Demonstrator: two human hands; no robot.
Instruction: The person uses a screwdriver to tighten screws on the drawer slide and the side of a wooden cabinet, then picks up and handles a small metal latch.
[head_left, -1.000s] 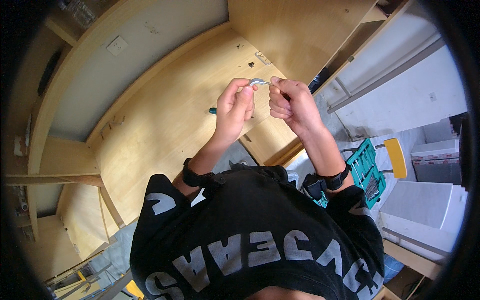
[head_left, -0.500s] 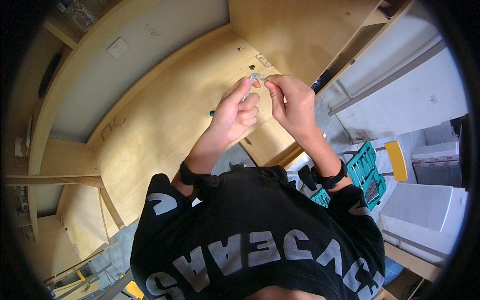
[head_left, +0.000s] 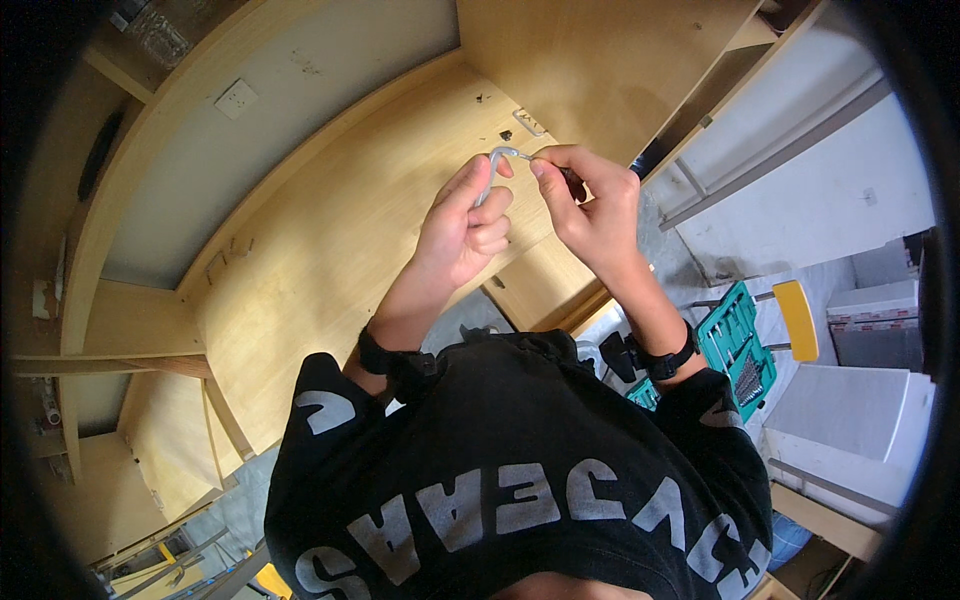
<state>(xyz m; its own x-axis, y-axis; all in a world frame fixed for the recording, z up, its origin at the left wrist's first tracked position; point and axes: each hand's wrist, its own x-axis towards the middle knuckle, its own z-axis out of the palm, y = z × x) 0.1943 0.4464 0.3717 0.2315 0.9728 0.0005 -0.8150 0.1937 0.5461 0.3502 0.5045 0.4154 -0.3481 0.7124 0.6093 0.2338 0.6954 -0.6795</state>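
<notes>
My left hand (head_left: 465,220) is closed around a curved silver-grey handle (head_left: 484,180), its bent end rising above the fingers. My right hand (head_left: 595,205) pinches a thin metal, screw-like piece (head_left: 524,155) between thumb and forefinger. That piece meets the bent end of the handle or lies just at it; which of the two I cannot tell. Something dark shows under the curled fingers of my right hand, too hidden to name. Both hands are held over a light wooden desktop (head_left: 340,240). Behind them lies a pale oblong handle (head_left: 528,122), with a small dark piece (head_left: 506,135) beside it.
Thin metal bits (head_left: 228,258) lie on the desktop's left part. Upright wooden panels (head_left: 600,70) border the desk. On the right, an open green tool case (head_left: 738,350) rests near a yellow-backed chair (head_left: 795,320). A wall socket (head_left: 236,99) sits at upper left.
My right hand has shifted slightly right, uncovering more of the thin metal piece and the dark thing in its fingers. The green object beside my left hand no longer shows.
</notes>
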